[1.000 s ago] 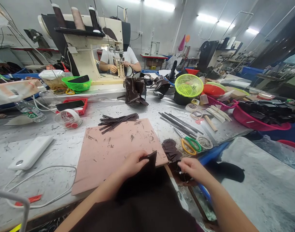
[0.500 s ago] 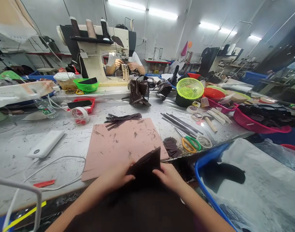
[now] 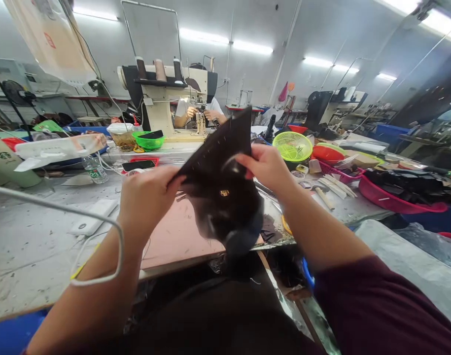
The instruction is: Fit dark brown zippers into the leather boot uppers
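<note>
Both my hands hold up a dark brown leather piece in front of me, above the pink cutting mat. My left hand grips its left edge with fingers closed. My right hand pinches its upper right side. The lower part of the piece hangs down blurred, close to the camera. Yellow-handled scissors lie on the table, mostly hidden behind my right forearm.
A white cable loops over my left arm. A white power bank, phone in a red tray, green basket and pink tray of dark pieces surround the mat. Another person works at the sewing machine opposite.
Both hands have lifted the leather piece from the near edge of the mat up to chest height. The view has tilted upward.
</note>
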Demonstrator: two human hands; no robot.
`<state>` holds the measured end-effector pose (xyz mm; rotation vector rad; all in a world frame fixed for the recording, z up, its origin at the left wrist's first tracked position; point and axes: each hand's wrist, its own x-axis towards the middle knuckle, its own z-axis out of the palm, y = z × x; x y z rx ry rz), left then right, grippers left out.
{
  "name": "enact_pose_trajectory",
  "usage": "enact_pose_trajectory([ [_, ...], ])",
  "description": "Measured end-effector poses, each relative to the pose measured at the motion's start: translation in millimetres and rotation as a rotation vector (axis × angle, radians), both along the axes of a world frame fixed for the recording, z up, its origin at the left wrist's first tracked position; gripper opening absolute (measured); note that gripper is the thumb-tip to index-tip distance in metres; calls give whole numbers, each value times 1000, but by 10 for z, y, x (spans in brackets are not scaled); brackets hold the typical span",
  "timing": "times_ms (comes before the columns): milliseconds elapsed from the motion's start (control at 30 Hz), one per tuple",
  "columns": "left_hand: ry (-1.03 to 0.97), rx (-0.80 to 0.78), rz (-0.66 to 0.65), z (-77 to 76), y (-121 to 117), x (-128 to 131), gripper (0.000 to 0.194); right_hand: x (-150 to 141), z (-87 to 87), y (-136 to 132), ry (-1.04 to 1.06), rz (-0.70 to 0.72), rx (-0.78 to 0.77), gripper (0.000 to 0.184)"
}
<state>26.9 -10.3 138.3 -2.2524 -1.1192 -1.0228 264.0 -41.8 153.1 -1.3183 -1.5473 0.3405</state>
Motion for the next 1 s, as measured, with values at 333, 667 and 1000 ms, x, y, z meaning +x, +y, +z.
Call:
enact_pose_trajectory([
  [333,140,-8,-248,-635,-25,-151,22,-56,-1074,-72,31,44,-75,21],
  [667,45,-1464,-259,-1682,157,-70,24,-92,-2077,-389,-85,-112,-444,31],
  [1000,137,-1420,-133,-1796,278,2,24,-225,-1969,-375,-455,-448,-252,27],
])
